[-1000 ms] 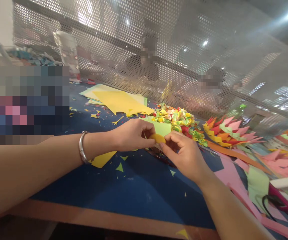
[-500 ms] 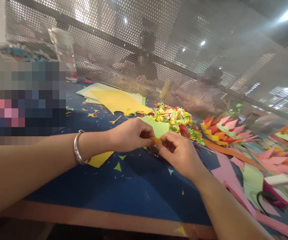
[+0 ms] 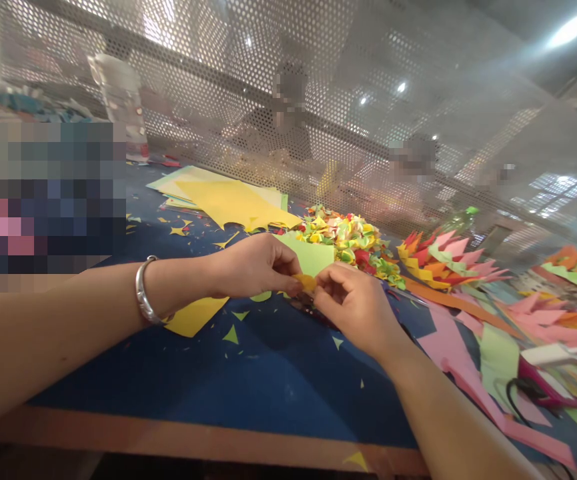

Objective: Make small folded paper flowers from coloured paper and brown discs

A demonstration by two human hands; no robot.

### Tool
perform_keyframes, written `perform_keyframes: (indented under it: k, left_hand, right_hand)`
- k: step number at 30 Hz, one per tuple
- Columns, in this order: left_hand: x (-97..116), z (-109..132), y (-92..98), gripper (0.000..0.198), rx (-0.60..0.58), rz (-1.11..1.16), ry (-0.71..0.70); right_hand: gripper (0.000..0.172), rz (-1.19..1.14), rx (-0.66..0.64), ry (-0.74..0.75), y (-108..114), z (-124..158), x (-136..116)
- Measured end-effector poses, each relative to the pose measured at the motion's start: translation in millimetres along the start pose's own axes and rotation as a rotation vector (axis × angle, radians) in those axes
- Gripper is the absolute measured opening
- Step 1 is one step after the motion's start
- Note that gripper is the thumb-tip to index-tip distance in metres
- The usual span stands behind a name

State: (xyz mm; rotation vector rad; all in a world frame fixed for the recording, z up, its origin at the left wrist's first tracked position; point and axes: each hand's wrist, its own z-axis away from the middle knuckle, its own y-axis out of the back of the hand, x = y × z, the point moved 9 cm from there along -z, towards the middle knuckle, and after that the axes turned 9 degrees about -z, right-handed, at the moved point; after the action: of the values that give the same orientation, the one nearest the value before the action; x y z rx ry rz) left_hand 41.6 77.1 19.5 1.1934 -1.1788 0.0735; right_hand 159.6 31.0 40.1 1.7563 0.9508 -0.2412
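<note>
Over the middle of the blue table (image 3: pixel 268 393), my left hand (image 3: pixel 253 267) and my right hand (image 3: pixel 351 303) meet at a small yellow paper piece (image 3: pixel 307 283). The left fingertips pinch its left side, and the right fingers close on its right side. Part of the piece is hidden by the fingers. Just behind the hands lies a light green paper sheet (image 3: pixel 315 253). A yellow sheet (image 3: pixel 195 317) lies below my left wrist, which wears a silver bangle (image 3: pixel 144 293). Something dark and shiny, partly covered, sits beneath the fingers.
A heap of small folded paper pieces (image 3: pixel 351 233) stands behind my hands, beside stacked yellow sheets (image 3: pixel 233 197). Zigzag paper crowns (image 3: pixel 448 257), pink strips and a magenta hot glue gun (image 3: pixel 543 383) lie right. A clear jug (image 3: pixel 122 100) stands back left, before a perforated metal panel (image 3: pixel 218 73).
The view has shifted slightly, so most things sit a little further left. Both hands still hold the yellow paper piece, which shows a bit more between the fingers.
</note>
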Motion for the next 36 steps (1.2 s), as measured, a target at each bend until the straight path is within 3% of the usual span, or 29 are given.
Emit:
perform_keyframes:
  k: [3,7,10,14,19,27,36]
  left_hand:
    - [-6,-1,1.6,0.013,0.032,0.069,0.040]
    - [-18,-2,1.0,0.013,0.101,0.374,0.153]
    - [-21,-1,-8.0,0.013,0.075,0.576,0.236]
    - [-18,2,-16.2,0.017,0.022,0.672,0.290]
    - [-14,6,-23.3,0.016,-0.014,0.795,0.317]
    - [-9,5,-22.9,0.004,-0.027,0.791,0.278]
    - [-2,2,-11.2,0.014,0.061,0.624,0.071]
  right_hand:
    - [0.010,0.021,0.073,0.006,8,-1,3]
    - [0.010,0.032,0.164,0.089,18,2,-4]
    - [0.008,0.060,0.143,0.196,13,7,-19]
    - [0.014,0.113,0.118,0.330,5,12,-35]
    - [0.016,0.148,0.082,0.380,-1,14,-39]
    - [0.009,0.035,0.083,0.372,2,14,-38]
    - [0.003,-0.106,0.155,0.250,8,10,-28]
